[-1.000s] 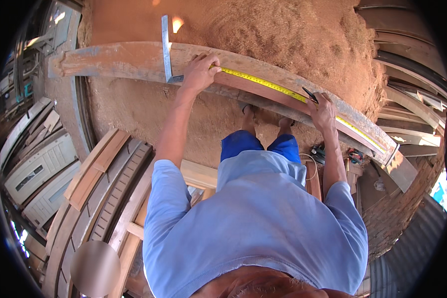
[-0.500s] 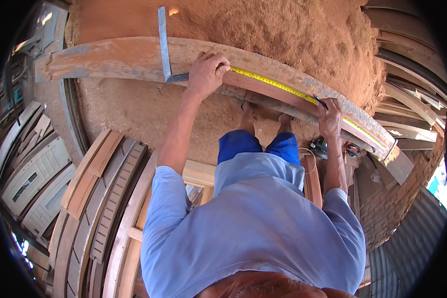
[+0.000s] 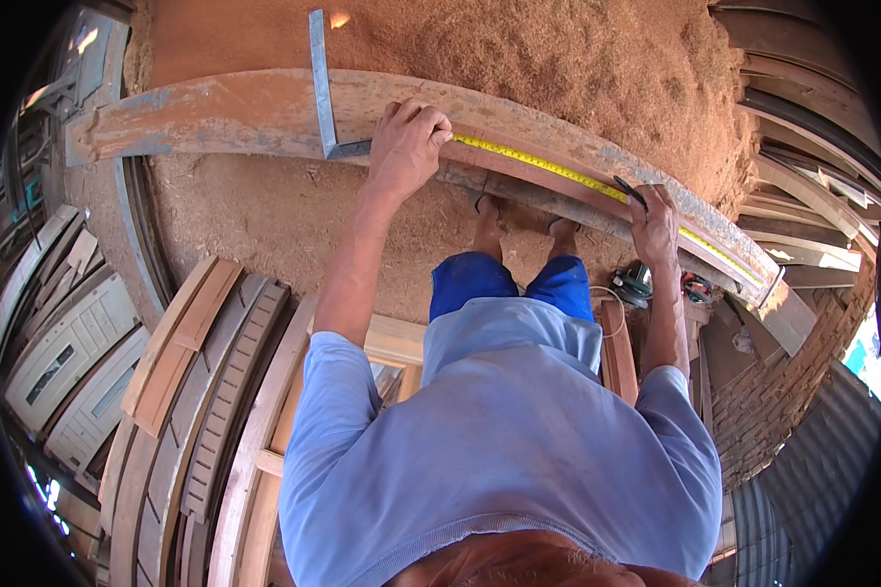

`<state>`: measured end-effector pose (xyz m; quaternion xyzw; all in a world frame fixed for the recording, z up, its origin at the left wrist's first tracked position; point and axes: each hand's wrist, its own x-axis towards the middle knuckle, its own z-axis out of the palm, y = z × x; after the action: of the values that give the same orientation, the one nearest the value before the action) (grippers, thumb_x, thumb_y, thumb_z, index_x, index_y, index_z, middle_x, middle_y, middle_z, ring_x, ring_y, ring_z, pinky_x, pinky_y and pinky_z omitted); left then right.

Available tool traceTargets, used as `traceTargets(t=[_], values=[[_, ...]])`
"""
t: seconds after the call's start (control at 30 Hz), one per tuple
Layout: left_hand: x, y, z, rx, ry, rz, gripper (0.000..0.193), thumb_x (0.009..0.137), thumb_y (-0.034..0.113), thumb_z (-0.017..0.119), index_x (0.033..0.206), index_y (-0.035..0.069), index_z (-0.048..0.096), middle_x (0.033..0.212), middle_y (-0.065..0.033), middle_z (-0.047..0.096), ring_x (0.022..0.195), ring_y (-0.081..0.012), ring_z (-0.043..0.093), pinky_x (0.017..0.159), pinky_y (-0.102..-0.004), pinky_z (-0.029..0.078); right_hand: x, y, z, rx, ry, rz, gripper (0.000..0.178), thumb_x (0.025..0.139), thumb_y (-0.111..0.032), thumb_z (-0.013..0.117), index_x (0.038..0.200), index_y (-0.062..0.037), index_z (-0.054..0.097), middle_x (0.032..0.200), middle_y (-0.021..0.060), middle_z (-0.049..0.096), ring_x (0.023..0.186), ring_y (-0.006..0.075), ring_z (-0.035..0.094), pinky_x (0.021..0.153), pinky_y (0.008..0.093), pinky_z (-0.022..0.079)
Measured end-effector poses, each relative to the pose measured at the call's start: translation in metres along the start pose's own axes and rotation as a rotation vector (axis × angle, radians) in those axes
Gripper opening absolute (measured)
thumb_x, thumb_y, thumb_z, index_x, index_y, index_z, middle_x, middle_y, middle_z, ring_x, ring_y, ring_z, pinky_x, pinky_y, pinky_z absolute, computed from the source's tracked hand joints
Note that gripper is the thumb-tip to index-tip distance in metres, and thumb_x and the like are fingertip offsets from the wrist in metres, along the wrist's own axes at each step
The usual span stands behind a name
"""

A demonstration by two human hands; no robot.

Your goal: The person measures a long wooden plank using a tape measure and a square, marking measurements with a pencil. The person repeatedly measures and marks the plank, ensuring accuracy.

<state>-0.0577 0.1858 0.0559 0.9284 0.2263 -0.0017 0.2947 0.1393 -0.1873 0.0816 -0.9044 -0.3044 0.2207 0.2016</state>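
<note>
Sawdust floor; left hand (image 3: 404, 147) pins tape measure (image 3: 597, 184).

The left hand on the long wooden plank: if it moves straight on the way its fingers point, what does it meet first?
Probably the yellow measuring tape under the left hand; its fingers point right along the long wooden plank. Farther on is the right hand.

I am looking at a woodworking yard or carpentry workshop — open-air, in strong sunlight. At 12 o'clock a large heap of reddish sawdust (image 3: 519, 59) covers the ground. A long weathered plank (image 3: 215, 112) runs from 10 to 3 o'clock with a steel square (image 3: 320, 88) lying across it. Panelled doors (image 3: 64, 357) and curved timber frames (image 3: 206, 391) are stacked at 8 o'clock — more boards (image 3: 803, 166) at 2 o'clock.
</note>
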Motion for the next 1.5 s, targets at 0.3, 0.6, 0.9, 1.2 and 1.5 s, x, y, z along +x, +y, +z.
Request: traceTargets(t=[0.3,0.6,0.9,1.2,1.5], values=[[-0.002,0.002,-0.001,-0.043,0.004,-0.018,0.009,0.091,0.015,0.076,0.096,0.010,0.069,0.104,-0.0059,0.068,0.106,-0.0346,0.060,0.093,-0.0461,0.050,-0.001,0.003,0.001,-0.017,-0.002,-0.007,0.013,0.097,-0.011,0.065,0.105,-0.0009,0.067,0.099,0.0214,0.063,0.095,0.0440,0.062,0.085,0.0479,0.049],[-0.002,-0.002,0.003,-0.069,0.030,0.007,0.008,0.091,0.019,0.075,0.093,0.013,0.070,0.101,-0.0049,0.067,0.105,-0.0328,0.059,0.096,-0.0449,0.048,0.000,0.005,0.003,-0.028,0.015,-0.008,0.014,0.094,-0.014,0.067,0.103,-0.0023,0.067,0.098,0.0213,0.064,0.096,0.0452,0.061,0.083,0.0515,0.048],[-0.001,0.000,0.000,-0.067,0.024,0.002,0.011,0.088,0.015,0.078,0.092,0.009,0.070,0.099,-0.0056,0.069,0.103,-0.0328,0.062,0.092,-0.0450,0.050,0.002,0.008,0.003,-0.063,-0.008,-0.002,0.013,0.094,-0.014,0.068,0.102,-0.0028,0.067,0.099,0.0210,0.064,0.096,0.0453,0.062,0.082,0.0526,0.049],[-0.001,-0.003,0.002,-0.057,0.012,0.013,0.009,0.091,0.019,0.075,0.092,0.013,0.069,0.097,-0.0055,0.067,0.104,-0.0315,0.060,0.097,-0.0448,0.048,0.001,0.010,0.003,-0.059,-0.010,-0.015,0.014,0.094,-0.014,0.069,0.103,-0.0030,0.067,0.098,0.0214,0.064,0.095,0.0461,0.062,0.082,0.0529,0.049],[-0.001,-0.004,0.005,-0.028,-0.014,0.006,0.011,0.093,0.020,0.074,0.096,0.013,0.067,0.097,-0.0072,0.066,0.105,-0.0345,0.060,0.095,-0.0475,0.048,-0.001,0.007,0.004,-0.027,0.006,0.005,0.017,0.095,-0.014,0.067,0.106,-0.0018,0.065,0.100,0.0216,0.063,0.098,0.0455,0.062,0.086,0.0506,0.049]])
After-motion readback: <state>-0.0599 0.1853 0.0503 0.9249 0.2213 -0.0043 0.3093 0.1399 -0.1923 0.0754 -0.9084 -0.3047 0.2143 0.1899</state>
